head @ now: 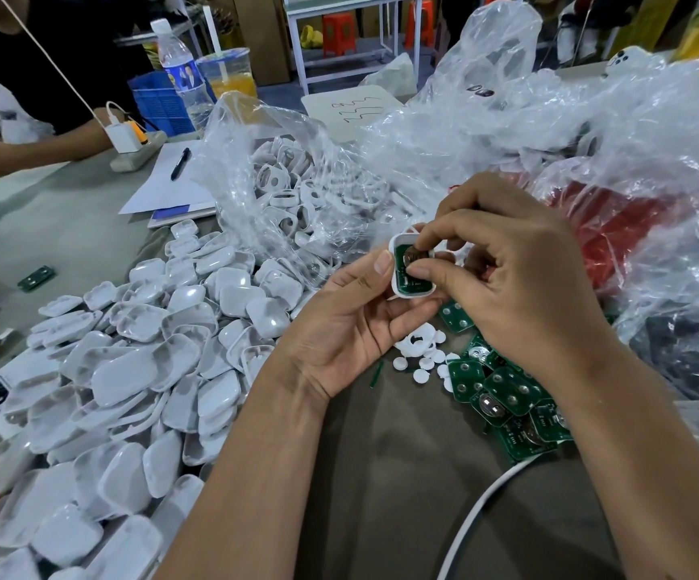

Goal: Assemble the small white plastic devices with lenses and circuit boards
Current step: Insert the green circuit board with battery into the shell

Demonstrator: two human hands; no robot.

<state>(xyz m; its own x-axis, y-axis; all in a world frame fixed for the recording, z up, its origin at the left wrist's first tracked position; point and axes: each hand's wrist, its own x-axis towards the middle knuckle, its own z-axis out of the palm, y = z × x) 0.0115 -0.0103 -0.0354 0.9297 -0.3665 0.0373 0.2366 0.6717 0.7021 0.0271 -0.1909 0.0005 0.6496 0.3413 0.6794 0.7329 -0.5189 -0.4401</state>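
Two hands meet mid-table: left hand (352, 324) grips white shell (412, 267); right hand (502, 261) pinches green circuit board (411, 273) inside it. Behind shell, clear bag (297, 190) holds white frames. Loose boards (502, 395) lie below-right; shell pile (130, 370) left.

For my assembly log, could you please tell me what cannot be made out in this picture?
Head view only:
- Green circuit board in the white plastic shell: partly covered by right hand fingertips; seating unclear.
- Left hand fingers: hidden behind the shell.
- Contents of crinkled clear plastic bags: blurred by glare.
- White cable: cut off by bottom edge.
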